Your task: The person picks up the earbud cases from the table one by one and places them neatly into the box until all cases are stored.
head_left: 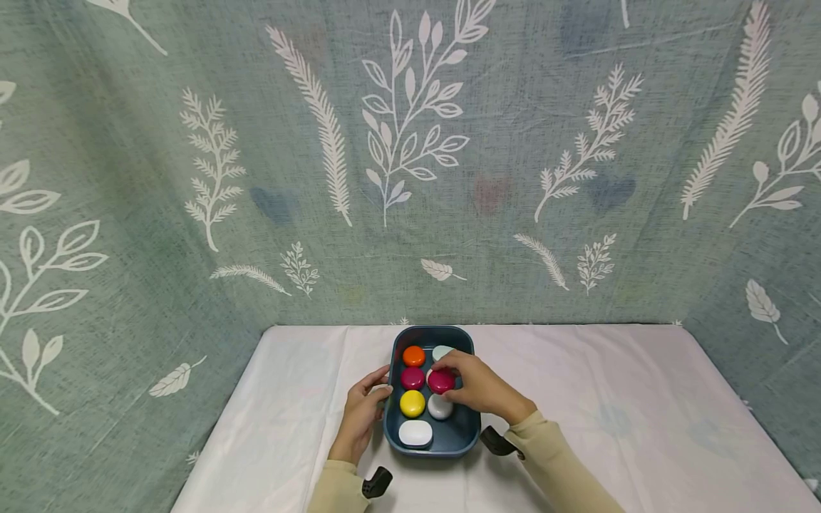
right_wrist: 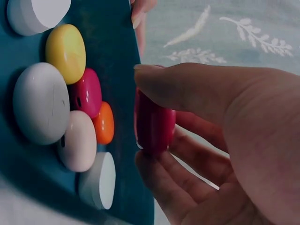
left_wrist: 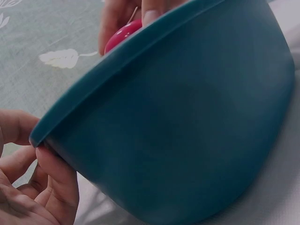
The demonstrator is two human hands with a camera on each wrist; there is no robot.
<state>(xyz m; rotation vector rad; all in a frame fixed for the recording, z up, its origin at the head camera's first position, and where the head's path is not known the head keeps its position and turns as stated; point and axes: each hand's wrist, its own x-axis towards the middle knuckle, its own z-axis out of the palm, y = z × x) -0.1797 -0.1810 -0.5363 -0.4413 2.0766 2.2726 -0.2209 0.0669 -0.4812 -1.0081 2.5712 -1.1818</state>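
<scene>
Nearest, two beige sleeves (head_left: 558, 463) entering from the bottom edge, a black wrist mount at each. Left hand (head_left: 362, 413) curled against the left wall of the dark teal tray (head_left: 463, 431), fingertips (left_wrist: 51, 164) gripping under its rim. Right hand (head_left: 477, 388) over the tray's right column, thumb and fingers pinching a crimson round case (head_left: 441, 381) on edge, lifted above the tray floor.

Inside the tray, near to far: white rounded-rectangle case (head_left: 415, 432); yellow round case (head_left: 412, 403) beside a white round case (head_left: 439, 407), partly under the right hand; magenta round case (head_left: 412, 377); orange round case (head_left: 413, 355) beside a pale mint case (head_left: 441, 352).

Underneath, white tablecloth (head_left: 609, 399). Behind, grey-green backdrop cloth (head_left: 192, 178) printed with white leaves.
</scene>
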